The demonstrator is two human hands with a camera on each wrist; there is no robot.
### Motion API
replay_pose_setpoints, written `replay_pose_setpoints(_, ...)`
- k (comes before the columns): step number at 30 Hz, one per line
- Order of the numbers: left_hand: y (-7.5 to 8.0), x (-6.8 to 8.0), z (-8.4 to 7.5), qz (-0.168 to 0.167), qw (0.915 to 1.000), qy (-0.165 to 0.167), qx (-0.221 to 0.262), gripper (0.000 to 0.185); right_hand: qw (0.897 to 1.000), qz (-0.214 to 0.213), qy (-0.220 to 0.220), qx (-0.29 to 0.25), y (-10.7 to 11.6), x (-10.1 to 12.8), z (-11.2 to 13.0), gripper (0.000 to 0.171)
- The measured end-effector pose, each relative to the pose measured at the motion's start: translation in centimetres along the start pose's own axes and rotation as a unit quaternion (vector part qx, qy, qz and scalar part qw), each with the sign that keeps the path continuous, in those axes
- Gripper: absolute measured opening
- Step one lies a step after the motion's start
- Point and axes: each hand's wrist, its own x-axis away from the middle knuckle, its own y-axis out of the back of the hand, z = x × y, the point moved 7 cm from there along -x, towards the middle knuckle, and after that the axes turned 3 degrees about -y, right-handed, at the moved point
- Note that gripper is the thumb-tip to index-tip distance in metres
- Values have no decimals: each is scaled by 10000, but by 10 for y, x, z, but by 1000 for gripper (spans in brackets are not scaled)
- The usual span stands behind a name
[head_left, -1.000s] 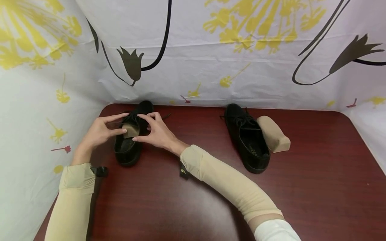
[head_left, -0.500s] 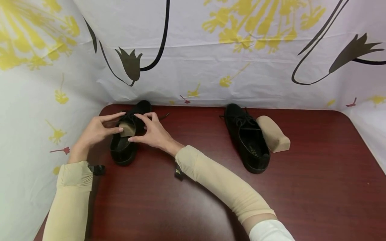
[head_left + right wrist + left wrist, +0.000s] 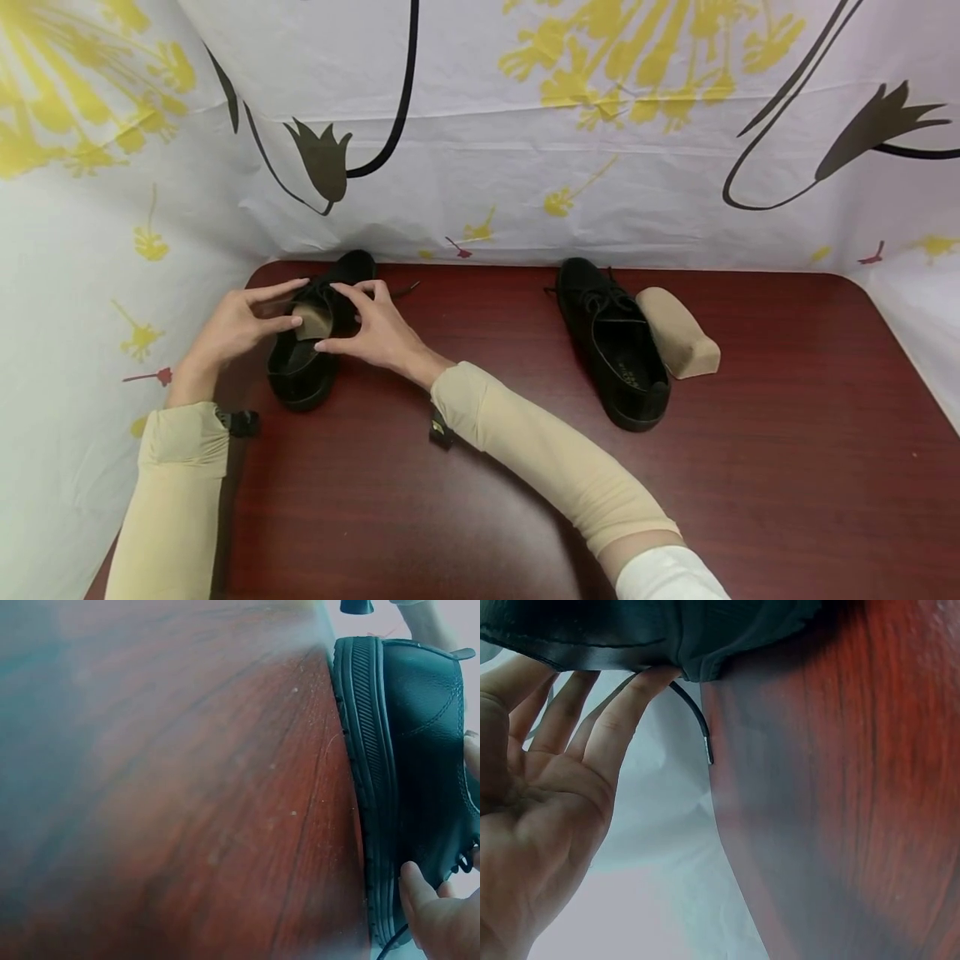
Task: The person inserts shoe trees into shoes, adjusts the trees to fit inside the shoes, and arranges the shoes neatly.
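Observation:
A black lace-up shoe (image 3: pixel 300 385) stands at the table's back left, toe toward the rear. Tucked in its opening is a tan shoe insert (image 3: pixel 313 323), only partly visible. My left hand (image 3: pixel 234 329) holds the shoe's left side, thumb at the opening; in the left wrist view, its fingers (image 3: pixel 615 724) lie along the black upper (image 3: pixel 592 634). From the right, my right hand (image 3: pixel 381 333) grips the same shoe, thumb at the collar and index finger near the laces. The right wrist view shows that shoe's sole (image 3: pixel 367 727) along the table and my fingertips on its side.
Another black shoe (image 3: pixel 577 300) stands at centre right, its opening unfilled. Against its right side lies a second tan insert (image 3: pixel 675 329). Patterned white cloth (image 3: pixel 465 183) closes off the back and sides of the red-brown table (image 3: pixel 465 333).
The left shoe, with its insert, has shifted slightly left, heel swinging left, mostly in the first half second. Both hands have moved along with it. The other shoe and insert stay put.

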Motion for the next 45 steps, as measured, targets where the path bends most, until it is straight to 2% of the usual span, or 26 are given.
replay_pose_setpoints(7, 1, 2, -5, 105, 9992, -168, -333, 56, 9990, -47, 122, 431, 1, 0, 0, 88)
replay_pose_setpoints(12, 1, 4, -9, 228, 9989, -119, -388, 57, 9968, -13, 164, 781, 1, 0, 0, 88)
replay_pose_setpoints(16, -1, 5, -10, 295, 9990, 5, -342, 61, 9965, 25, 200, 809, 3, 3, 1, 88)
replay_pose_setpoints(21, -5, 6, -12, 363, 9993, 9, -46, 64, 9961, 102, 230, 841, 7, 7, -2, 89)
replay_pose_setpoints(33, -5, 3, -26, -39, 9984, -520, 236, 60, 9941, 173, 202, 1050, 16, 11, -8, 89)
replay_pose_setpoints(39, -3, 3, -41, -380, 9926, -972, 619, 56, 9917, 196, 323, 1226, 25, 13, -8, 88)
replay_pose_setpoints(45, -4, 4, -57, -585, 9891, -1167, 688, 53, 9894, 177, 418, 1380, 35, 18, -12, 86)
